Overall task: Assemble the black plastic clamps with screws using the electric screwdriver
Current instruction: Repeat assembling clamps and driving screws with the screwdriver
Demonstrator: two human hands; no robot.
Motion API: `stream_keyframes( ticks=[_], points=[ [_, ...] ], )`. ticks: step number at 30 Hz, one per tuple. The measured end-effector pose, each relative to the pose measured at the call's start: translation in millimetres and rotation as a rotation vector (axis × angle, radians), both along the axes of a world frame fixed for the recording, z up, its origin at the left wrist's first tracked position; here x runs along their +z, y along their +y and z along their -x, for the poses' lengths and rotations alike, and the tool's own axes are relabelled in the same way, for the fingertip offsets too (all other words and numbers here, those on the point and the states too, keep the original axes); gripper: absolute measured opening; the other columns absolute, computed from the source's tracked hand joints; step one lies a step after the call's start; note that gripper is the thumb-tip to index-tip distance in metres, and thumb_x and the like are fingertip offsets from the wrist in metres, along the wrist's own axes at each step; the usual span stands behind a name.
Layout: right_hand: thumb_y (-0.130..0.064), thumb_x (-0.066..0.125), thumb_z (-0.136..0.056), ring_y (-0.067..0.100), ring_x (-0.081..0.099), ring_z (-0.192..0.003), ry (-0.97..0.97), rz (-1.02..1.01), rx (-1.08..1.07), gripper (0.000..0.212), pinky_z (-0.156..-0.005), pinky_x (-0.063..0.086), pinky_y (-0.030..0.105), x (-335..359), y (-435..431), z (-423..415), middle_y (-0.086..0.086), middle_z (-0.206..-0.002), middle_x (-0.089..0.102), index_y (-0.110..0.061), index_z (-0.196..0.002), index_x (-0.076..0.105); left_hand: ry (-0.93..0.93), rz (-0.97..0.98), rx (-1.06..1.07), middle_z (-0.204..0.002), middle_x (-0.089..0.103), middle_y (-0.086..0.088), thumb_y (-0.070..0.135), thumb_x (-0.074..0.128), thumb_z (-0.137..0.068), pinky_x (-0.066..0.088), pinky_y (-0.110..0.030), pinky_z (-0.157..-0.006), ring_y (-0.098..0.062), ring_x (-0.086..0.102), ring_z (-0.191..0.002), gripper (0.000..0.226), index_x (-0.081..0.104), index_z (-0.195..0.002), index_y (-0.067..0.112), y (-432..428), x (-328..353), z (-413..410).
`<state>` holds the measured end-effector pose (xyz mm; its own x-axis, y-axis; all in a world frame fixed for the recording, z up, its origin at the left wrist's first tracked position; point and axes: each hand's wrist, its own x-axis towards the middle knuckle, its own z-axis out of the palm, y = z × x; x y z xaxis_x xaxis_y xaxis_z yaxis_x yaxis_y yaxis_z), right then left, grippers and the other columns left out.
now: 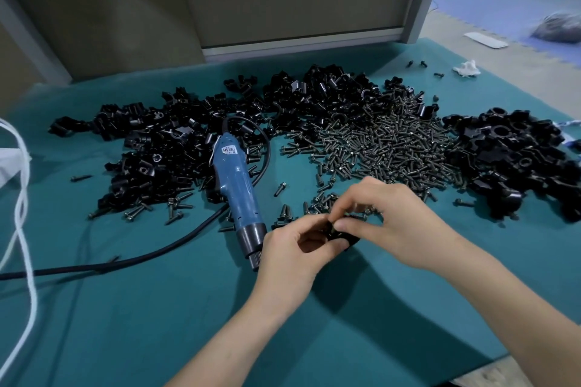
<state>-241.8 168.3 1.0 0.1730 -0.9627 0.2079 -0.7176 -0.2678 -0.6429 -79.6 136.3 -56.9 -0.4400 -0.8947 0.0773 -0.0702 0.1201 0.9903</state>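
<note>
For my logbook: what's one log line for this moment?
left hand: holds black clamp | right hand: pinches same clamp | electric screwdriver: lying on green mat

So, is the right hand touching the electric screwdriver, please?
Apart: the head view shows the left hand between the right hand and the electric screwdriver.

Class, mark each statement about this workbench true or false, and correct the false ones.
1. The left hand and the right hand hold one clamp. True.
2. The screwdriver is in the right hand. False: it lies on the table, left of the hands.
3. A pile of screws lies beyond the hands. True.
4. The screwdriver is red. False: it is blue.
</note>
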Motion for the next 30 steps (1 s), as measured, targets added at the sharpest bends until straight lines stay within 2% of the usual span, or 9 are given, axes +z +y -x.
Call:
stream_keyframes(
  ticks=[5,8,10,15,17,21,23,27,30],
  points=[
    [-0.008,0.069,-0.087,0.01,0.06,-0.095,-0.14,-0.047,-0.034,0.012,-0.075,0.052,0.026,-8,0,1,-0.006,-0.095,0.064,-0.02,-0.087,0.067,0.1,-0.05,0.011,-0.096,0.075,0.005,0.002,0.078,-0.077,0.056,-0.036,-0.088,-0.023,0.069,-0.094,0.041,0.073,-0.101,0.035,0,-3,3],
    [-0.002,0.064,-0.088,0.021,0.066,-0.094,-0.588,-0.201,-0.067,0.017,-0.068,0.06,0.038,-9,3,0,0.008,-0.103,0.066,-0.017,-0.081,0.065,0.158,-0.067,0.039,-0.098,0.074,0.004,-0.004,0.077,-0.076,0.053,-0.022,-0.081,-0.013,0.069,-0.09,0.056,0.068,-0.11,0.04,-1,-1,1],
    [-0.007,0.064,-0.085,0.026,0.068,-0.087,-0.81,-0.207,-0.11,0.012,-0.066,0.06,0.04,-12,5,-2,0.015,-0.098,0.066,-0.017,-0.08,0.067,0.161,-0.024,0.044,-0.098,0.073,0.008,-0.005,0.077,-0.075,0.051,-0.017,-0.081,-0.008,0.067,-0.088,0.061,0.065,-0.113,0.042,-2,0,-2],
    [-0.012,0.06,-0.08,0.02,0.068,-0.088,-1.314,-0.231,-0.169,0.008,-0.067,0.056,0.03,-25,10,-15,0.011,-0.093,0.069,-0.014,-0.078,0.068,0.001,0.202,0.151,-0.105,0.07,0.017,0.025,0.08,-0.077,0.041,-0.011,-0.094,0.002,0.061,-0.104,0.054,0.059,-0.12,0.051,0,1,-6],
    [-0.013,0.058,-0.081,0.018,0.069,-0.086,-1.493,-0.255,-0.208,0.011,-0.066,0.056,0.027,-31,13,-24,0.01,-0.09,0.069,-0.015,-0.078,0.068,0.018,0.22,0.172,-0.106,0.069,0.018,0.034,0.08,-0.076,0.041,-0.013,-0.096,0.001,0.06,-0.108,0.046,0.061,-0.114,0.05,0,2,-6],
    [-0.012,0.059,-0.08,0.018,0.071,-0.083,-1.778,-0.235,-0.281,0.011,-0.067,0.057,0.027,-39,15,-43,0.011,-0.085,0.07,-0.012,-0.078,0.07,0.129,0.168,0.136,-0.103,0.071,0.016,0.043,0.074,-0.076,0.057,-0.027,-0.079,-0.008,0.065,-0.102,0.029,0.066,-0.104,0.044,1,4,-6],
    [-0.012,0.059,-0.08,0.017,0.071,-0.082,-1.815,-0.19,-0.321,0.009,-0.067,0.057,0.027,-41,14,-48,0.01,-0.085,0.07,-0.01,-0.082,0.068,0.173,0.129,0.101,-0.103,0.07,0.014,0.038,0.078,-0.078,0.058,-0.026,-0.072,-0.009,0.064,-0.103,0.029,0.067,-0.104,0.043,0,5,-7],
    [-0.016,0.061,-0.081,0.014,0.068,-0.083,-1.653,-0.107,-0.381,0.005,-0.066,0.055,0.024,-43,13,-52,0.005,-0.087,0.07,-0.014,-0.083,0.065,0.087,0.186,0.101,-0.103,0.07,0.01,0.034,0.077,-0.073,0.05,-0.017,-0.085,-0.01,0.065,-0.102,0.035,0.066,-0.106,0.04,-1,3,-7],
    [-0.02,0.066,-0.076,0.015,0.066,-0.085,-1.544,-0.07,-0.389,0.003,-0.068,0.054,0.024,-42,13,-55,0.006,-0.089,0.069,-0.017,-0.076,0.066,0.037,0.242,0.125,-0.101,0.069,0.011,0.029,0.077,-0.075,0.049,-0.017,-0.084,-0.011,0.065,-0.099,0.034,0.066,-0.105,0.039,0,2,-7]
  ],
)
